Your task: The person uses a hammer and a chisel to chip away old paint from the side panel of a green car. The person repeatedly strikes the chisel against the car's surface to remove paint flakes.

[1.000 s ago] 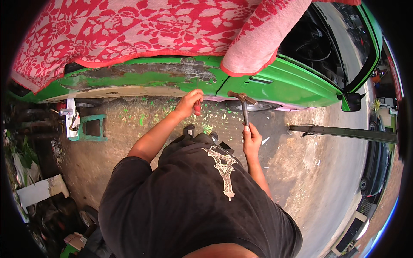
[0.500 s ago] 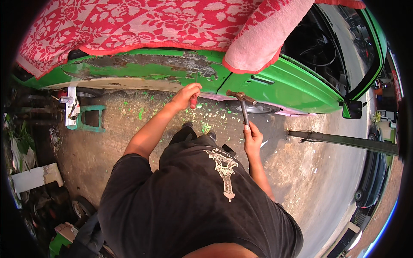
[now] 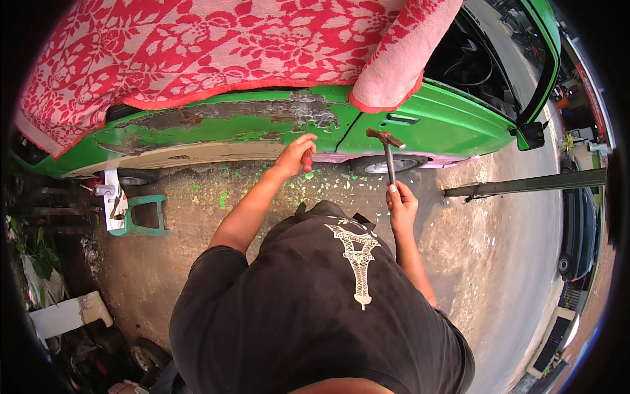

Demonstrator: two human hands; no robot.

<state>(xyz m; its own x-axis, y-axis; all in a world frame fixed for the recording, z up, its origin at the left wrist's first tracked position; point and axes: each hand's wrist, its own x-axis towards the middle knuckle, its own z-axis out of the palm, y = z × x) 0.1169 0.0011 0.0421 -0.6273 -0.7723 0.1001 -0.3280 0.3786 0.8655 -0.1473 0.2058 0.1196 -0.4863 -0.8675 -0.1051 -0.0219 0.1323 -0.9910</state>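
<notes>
My left hand (image 3: 293,158) is closed around the red handle of a screwdriver (image 3: 306,161), held beside the car's lower side. Its thin shaft points toward the scraped panel; I cannot tell whether the tip touches. My right hand (image 3: 402,203) grips a hammer (image 3: 390,164) by its dark handle, its rusty head raised in front of the door. The green car (image 3: 446,121) has a long rough patch (image 3: 262,110) where paint is stripped to grey and brown. A red and pink floral cloth (image 3: 249,46) covers the upper body of the car.
Green paint chips (image 3: 223,197) litter the concrete ground below the panel. To the left stands a green plastic stool (image 3: 147,217) with a white sheet on its edge. A metal post (image 3: 525,186) reaches in from the right. Farther right is a dark parked car (image 3: 577,230).
The whole view has shifted and turned slightly. The hammer has moved a little right and up along the door. Both hands keep their hold on the tools.
</notes>
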